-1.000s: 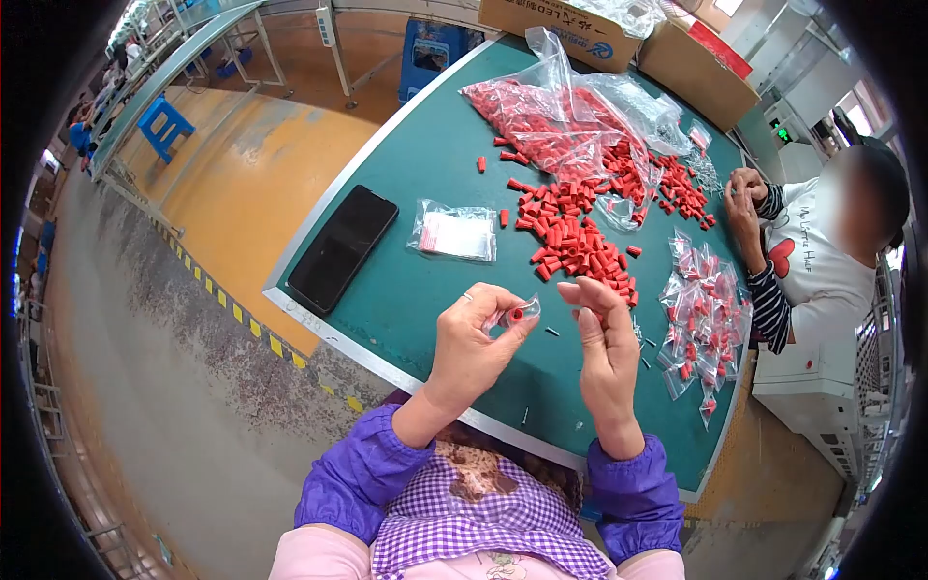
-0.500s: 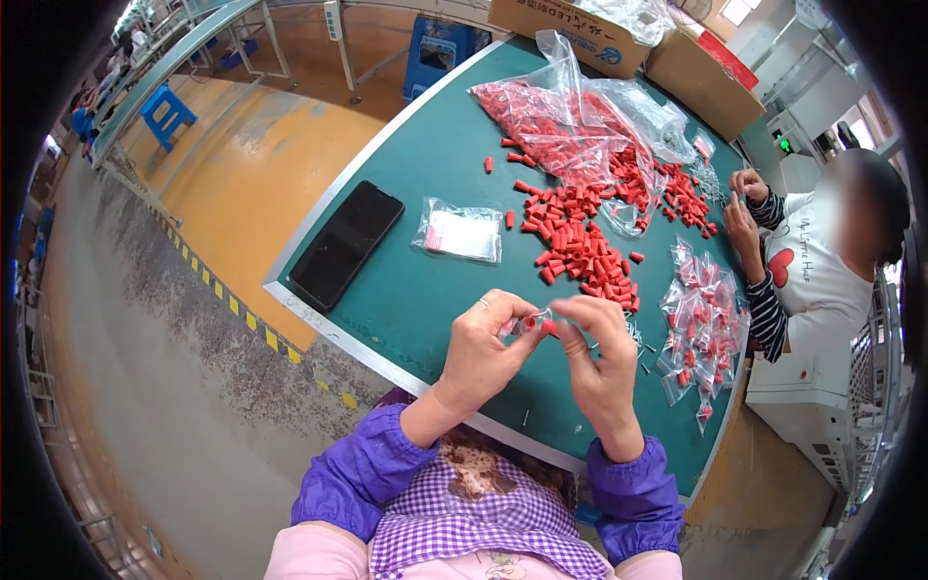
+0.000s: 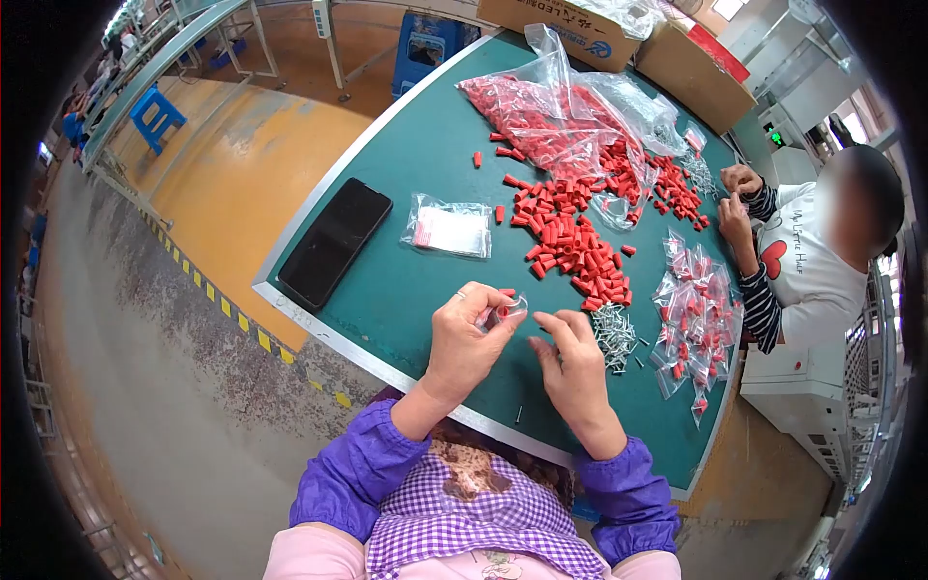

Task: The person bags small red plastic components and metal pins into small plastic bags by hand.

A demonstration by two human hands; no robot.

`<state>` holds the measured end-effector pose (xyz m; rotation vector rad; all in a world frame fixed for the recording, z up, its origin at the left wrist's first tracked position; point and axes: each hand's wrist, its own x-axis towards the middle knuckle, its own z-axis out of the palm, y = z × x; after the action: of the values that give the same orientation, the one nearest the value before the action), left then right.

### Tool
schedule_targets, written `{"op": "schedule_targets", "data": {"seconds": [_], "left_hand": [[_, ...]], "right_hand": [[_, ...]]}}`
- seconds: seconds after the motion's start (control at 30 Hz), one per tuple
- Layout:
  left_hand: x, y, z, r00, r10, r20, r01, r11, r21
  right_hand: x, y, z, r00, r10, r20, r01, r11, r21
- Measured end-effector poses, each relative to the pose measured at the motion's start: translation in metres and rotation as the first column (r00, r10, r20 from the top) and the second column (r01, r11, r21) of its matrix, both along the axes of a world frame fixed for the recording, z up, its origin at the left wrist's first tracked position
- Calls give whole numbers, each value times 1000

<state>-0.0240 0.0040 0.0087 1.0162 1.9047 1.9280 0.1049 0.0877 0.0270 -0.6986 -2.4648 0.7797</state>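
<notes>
My left hand (image 3: 464,338) pinches a small clear plastic bag (image 3: 517,307), with red tapered sleeves showing in and beside it. Just to the right, my right hand (image 3: 575,372) has its thumb and fingers apart, and I see nothing between them. Beyond both hands spreads a loose pile of red sleeves (image 3: 570,237). A heap of small metal screws (image 3: 614,336) lies beside my right fingers. Further right are several filled small bags (image 3: 694,314) with red pieces inside.
A black phone (image 3: 335,242) and a packet of flat clear bags (image 3: 449,228) lie on the green table (image 3: 387,319). A large bag of red sleeves (image 3: 541,116) and cardboard boxes (image 3: 691,77) are at the back. A co-worker (image 3: 812,251) works at the right edge.
My right hand has drawn away from the small bag, slightly down and left, uncovering the screw heap. The bag stays in my left hand. The view has shifted slightly.
</notes>
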Motion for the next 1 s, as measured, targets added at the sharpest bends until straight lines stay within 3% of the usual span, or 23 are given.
{"op": "schedule_targets", "data": {"seconds": [0.03, 0.1, 0.23, 0.3, 0.5, 0.6, 0.67, 0.7, 0.77, 0.9, 1.0], "left_hand": [[-2, 0, -1, 1000, -1, -2, 1, 1000, 0], [-8, -4, -6, 997, 36, 70, -37, 999, 12], [-20, -11, -1, 992, 90, 83, -94, 995, 38], [-24, -13, 0, 992, 111, 61, -114, 992, 53], [-22, -16, -3, 994, 107, 4, -107, 993, 43], [-20, -14, -3, 993, 111, -40, -110, 994, 27], [-21, -15, 0, 987, 126, -98, -126, 992, 0], [-21, -15, 0, 987, 136, -87, -136, 991, 3], [-21, -17, -1, 986, 116, -118, -119, 993, -17], [-17, -12, -3, 987, 90, -133, -95, 995, -30], [-13, -10, -2, 991, 60, -117, -62, 998, -13]], "right_hand": [[-1, 3, -2, 1000, -1, -2, 1, 1000, 0], [-10, 14, -1, 998, 40, -39, -30, 971, 236], [-35, 23, -5, 993, 120, -13, -116, 977, 182], [-50, 27, -7, 959, 273, 80, -285, 927, 245], [-72, 52, -24, 953, 291, 88, -303, 930, 208], [-71, 53, -15, 948, 227, 222, -272, 941, 201], [-60, 56, -6, 983, 176, -45, -178, 983, -49], [-52, 56, 3, 990, 110, -87, -125, 974, -191], [-30, 58, 13, 987, 132, 88, -114, 976, -183], [-8, 44, 14, 966, 184, 181, -162, 978, -128], [-6, 34, 2, 934, 122, 337, -188, 967, 173]]}}
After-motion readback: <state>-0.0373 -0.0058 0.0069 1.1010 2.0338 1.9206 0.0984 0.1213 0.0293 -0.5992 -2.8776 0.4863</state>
